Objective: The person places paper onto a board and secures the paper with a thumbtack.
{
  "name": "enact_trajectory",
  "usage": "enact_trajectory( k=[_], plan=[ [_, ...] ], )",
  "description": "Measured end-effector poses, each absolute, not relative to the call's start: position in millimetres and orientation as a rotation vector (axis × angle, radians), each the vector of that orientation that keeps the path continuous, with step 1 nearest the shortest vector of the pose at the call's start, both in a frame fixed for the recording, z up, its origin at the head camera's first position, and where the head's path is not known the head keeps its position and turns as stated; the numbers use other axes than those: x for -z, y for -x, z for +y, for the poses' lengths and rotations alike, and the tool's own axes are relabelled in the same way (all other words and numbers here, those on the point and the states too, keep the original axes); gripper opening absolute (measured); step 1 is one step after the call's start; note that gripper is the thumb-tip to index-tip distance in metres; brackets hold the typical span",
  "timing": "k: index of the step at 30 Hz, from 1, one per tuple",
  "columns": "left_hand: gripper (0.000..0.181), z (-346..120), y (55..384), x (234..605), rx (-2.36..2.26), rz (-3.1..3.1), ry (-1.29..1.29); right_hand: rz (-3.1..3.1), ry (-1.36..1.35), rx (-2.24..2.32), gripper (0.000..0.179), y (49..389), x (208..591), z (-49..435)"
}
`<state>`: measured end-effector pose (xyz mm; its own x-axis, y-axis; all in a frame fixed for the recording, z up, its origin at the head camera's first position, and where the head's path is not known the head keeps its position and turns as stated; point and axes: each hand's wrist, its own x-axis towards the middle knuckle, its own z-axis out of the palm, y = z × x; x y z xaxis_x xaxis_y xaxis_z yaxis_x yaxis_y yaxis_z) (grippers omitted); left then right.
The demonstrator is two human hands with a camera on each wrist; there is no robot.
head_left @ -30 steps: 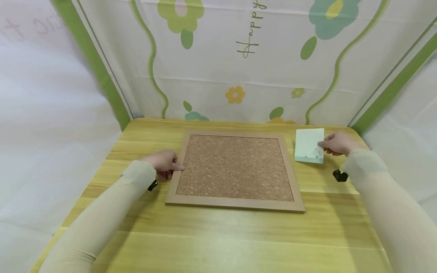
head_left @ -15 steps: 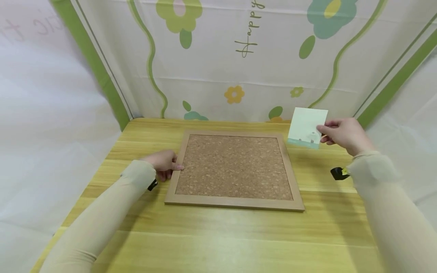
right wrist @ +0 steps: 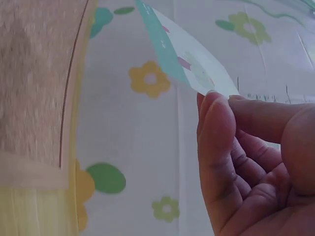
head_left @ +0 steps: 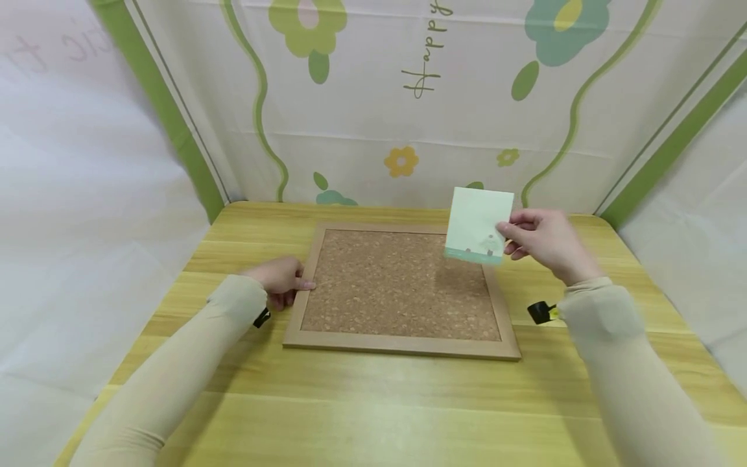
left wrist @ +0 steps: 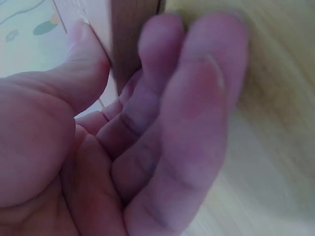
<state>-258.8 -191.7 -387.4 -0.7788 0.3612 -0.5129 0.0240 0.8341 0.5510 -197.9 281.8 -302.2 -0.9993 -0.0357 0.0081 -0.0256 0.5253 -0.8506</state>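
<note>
A cork board (head_left: 397,292) with a light wooden frame lies flat on the table. My left hand (head_left: 282,277) grips its left edge, thumb on top of the frame. In the left wrist view the curled fingers (left wrist: 194,113) bend against the side of the wooden frame (left wrist: 129,39). My right hand (head_left: 548,241) pinches a pale green sheet of notepaper (head_left: 477,217) by its right edge, between thumb and fingers. The sheet is raised above the board's far right corner and casts a shadow on the cork. From the right wrist the notepaper (right wrist: 197,54) shows a teal band and small printed figures.
The yellow wood-grain table (head_left: 373,408) extends in front of the board and to both sides. Behind it hangs a white curtain (head_left: 350,97) printed with flowers and green stems. A black wrist device (head_left: 541,312) hangs below the right sleeve.
My right hand has lifted the notepaper off the right side of the table and carried it left over the board's far right corner. My left hand stays at the frame.
</note>
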Motion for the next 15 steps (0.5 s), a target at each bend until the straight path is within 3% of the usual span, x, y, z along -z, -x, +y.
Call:
enact_trajectory(
  k=[11,15],
  plan=[
    [0.041,-182.2,253.3,378.8,-0.437,2.566,-0.379,2.692,0.264,1.521,0.032,191.8,317.8,236.2],
    [0.035,-166.7,243.4,360.7,-0.378,2.710,-0.449,2.687,0.291,1.505,0.028,190.2,324.6,225.0]
  ],
)
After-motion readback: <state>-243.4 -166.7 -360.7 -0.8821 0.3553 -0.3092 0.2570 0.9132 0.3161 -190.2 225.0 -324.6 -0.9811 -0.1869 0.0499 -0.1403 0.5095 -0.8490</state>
